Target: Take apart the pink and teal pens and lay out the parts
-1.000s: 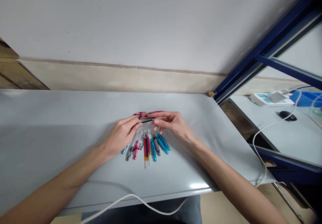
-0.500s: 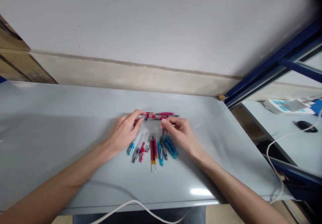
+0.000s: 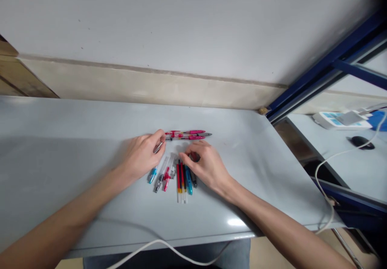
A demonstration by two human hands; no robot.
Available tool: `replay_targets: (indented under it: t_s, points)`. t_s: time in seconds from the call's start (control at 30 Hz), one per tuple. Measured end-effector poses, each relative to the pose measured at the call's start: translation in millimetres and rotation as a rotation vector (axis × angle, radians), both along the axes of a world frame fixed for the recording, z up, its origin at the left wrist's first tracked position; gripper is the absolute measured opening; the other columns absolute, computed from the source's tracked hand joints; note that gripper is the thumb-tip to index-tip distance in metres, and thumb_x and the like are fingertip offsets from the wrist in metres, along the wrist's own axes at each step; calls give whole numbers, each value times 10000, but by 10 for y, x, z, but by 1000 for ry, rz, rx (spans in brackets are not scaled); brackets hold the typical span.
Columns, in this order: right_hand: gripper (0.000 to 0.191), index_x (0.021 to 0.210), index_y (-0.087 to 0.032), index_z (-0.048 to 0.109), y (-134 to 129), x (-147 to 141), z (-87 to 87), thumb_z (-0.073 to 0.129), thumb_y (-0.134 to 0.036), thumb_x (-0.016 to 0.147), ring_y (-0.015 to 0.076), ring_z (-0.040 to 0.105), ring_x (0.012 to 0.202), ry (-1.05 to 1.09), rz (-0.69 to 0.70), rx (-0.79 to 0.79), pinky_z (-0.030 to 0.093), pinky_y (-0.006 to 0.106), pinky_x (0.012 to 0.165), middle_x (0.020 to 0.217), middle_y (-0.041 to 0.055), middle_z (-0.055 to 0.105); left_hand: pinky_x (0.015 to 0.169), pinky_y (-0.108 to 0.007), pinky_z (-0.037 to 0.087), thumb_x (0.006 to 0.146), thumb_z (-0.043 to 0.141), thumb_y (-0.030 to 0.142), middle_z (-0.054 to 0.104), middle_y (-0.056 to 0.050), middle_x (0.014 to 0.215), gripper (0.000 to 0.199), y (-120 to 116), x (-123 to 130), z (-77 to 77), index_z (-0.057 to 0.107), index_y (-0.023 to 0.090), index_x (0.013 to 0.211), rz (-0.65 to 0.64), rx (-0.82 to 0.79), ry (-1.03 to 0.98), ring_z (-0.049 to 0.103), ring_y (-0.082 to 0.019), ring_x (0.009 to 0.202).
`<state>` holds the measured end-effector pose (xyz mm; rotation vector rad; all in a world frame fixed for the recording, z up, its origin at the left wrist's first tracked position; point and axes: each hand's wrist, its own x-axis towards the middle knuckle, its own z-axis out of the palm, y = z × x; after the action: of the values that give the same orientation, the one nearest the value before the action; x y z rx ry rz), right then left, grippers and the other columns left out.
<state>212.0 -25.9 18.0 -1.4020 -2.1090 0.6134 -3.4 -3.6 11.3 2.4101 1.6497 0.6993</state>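
Note:
My left hand [image 3: 140,156] rests on the grey table [image 3: 75,140] and pinches a clear grey pen barrel [image 3: 157,147] between thumb and fingers. My right hand [image 3: 205,166] lies curled over a pile of pen parts [image 3: 169,176]: red and orange refills, teal and pink caps, clear barrels. Its fingertips touch the top ends of the refills [image 3: 180,172]; whether they grip one is hidden. Just beyond both hands, two or three assembled pink pens [image 3: 189,135] lie side by side, parallel to the wall.
A white cable [image 3: 157,247] curves along the table's near edge. A blue metal frame [image 3: 317,71] stands at the right. Beyond it, a second table [image 3: 332,140] holds a white device [image 3: 335,120], a black mouse [image 3: 359,141] and another white cable.
My right hand has dropped onto the pile, and the dark pen part it held upright is no longer raised. My left hand has moved slightly away from the assembled pens.

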Motion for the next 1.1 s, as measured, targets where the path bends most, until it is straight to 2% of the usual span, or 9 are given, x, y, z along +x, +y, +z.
replay_targets:
  t_s: [0.1,0.17,0.27,0.43,0.53,0.63,0.77,0.9,1.1]
  points:
    - [217,762,-194,654,43,59,-11,609,-243,968,201,549,795,29,-23,94,419,323,756,788,34,637,527,-260,303,862,561,213,625,44,632,50,5,-24,31,577,256,842,-17,-30,75,573,-160,528]
    - [124,908,-195,697,106,137,-30,588,-189,967,228,547,892,25,-26,162,440,346,819,899,58,643,518,-265,290,861,557,219,613,42,612,65,12,-43,37,568,258,810,-46,-46,95,556,-162,508]
    - [202,1131,-209,690,238,288,-78,593,-164,960,269,510,1013,-53,-1,217,449,392,899,1065,93,621,510,-267,272,859,555,229,591,47,598,89,29,-69,40,552,255,774,-72,-84,85,518,-152,483]
    - [138,1069,-204,691,409,440,-151,616,-179,956,277,497,985,-125,36,217,459,410,891,1042,98,595,517,-263,267,910,535,266,550,45,570,182,41,-69,42,544,238,730,-85,-161,54,480,-144,481]
    - [115,992,-195,685,429,424,-159,587,-145,958,269,494,969,-108,24,240,463,394,862,1013,94,589,554,-259,331,961,503,283,562,34,615,199,35,-39,40,563,226,780,-107,-139,-20,491,-142,524]
    - [135,930,-190,679,418,387,-140,568,-116,951,262,497,965,-89,32,275,459,385,860,1021,95,600,727,-291,452,987,475,258,623,-25,826,167,33,-8,37,578,206,866,-212,7,-103,590,-180,765]
    - [165,929,-189,673,389,362,-109,533,-104,948,256,524,959,-34,32,275,447,376,863,992,91,651,952,-388,461,989,485,220,609,-87,1072,108,47,-1,19,587,190,1010,-316,163,-93,576,-238,1042]
    - [147,894,-192,668,354,341,-97,537,-142,937,206,577,808,111,-57,158,440,330,774,878,44,692,1013,-430,437,988,532,236,587,-102,1270,277,47,-6,8,540,211,1264,-315,173,-34,552,-271,1188]
    - [163,864,-167,689,269,221,-37,651,-318,913,168,588,717,580,-143,-78,456,289,681,811,40,687,1049,-459,416,1007,545,293,598,-116,1322,371,-12,43,75,531,227,1372,-330,197,27,530,-301,1245]
